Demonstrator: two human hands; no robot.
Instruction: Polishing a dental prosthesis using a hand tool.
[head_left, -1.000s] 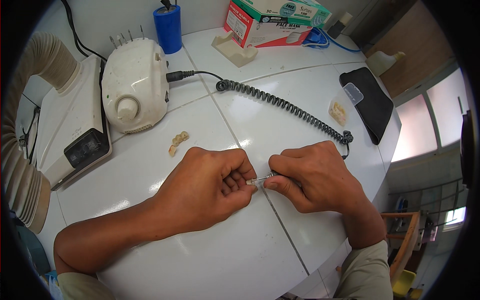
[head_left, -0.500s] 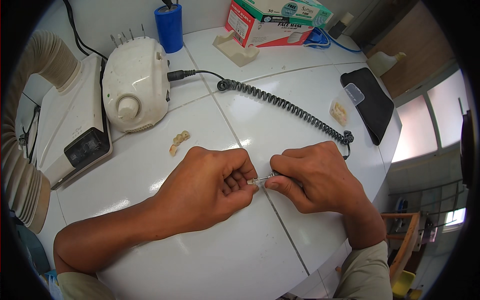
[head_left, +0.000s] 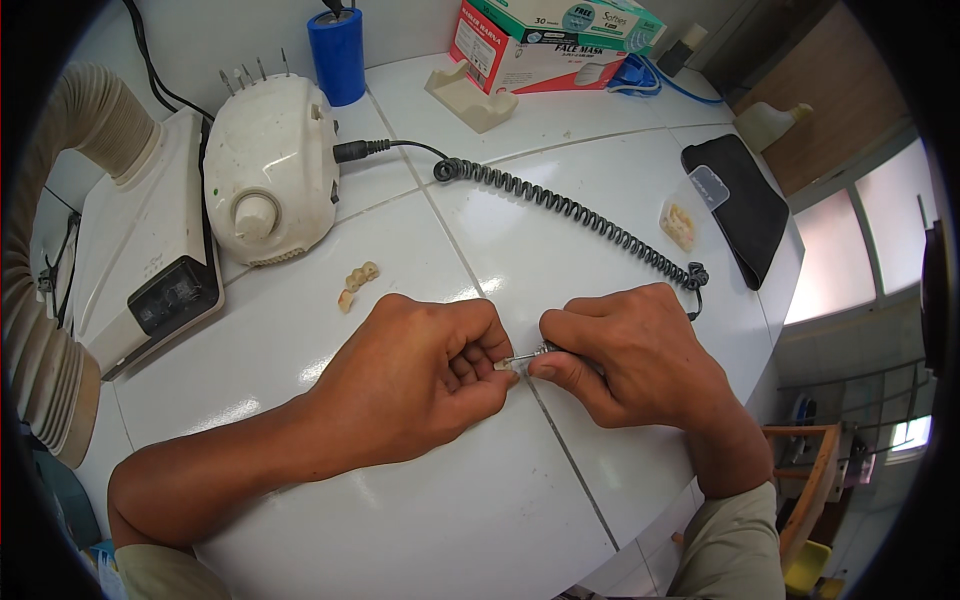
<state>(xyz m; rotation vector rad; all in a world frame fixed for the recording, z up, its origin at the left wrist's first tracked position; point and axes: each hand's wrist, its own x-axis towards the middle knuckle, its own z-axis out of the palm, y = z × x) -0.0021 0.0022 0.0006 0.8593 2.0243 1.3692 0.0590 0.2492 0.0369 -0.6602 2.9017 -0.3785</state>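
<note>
So left hand (head_left: 430, 368) has a tiny whitish dental piece (head_left: 503, 365) pinched, right hand (head_left: 637, 355) grips a rotary handpiece (head_left: 547, 348), bit (head_left: 524, 356) right at it.

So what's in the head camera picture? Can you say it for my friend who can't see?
A left hand pinches a tiny pale piece while the right hand holds a thin-tipped tool to it, at a white tiled table. Farther back are a white machine with a knob and a coiled black cord.
</note>
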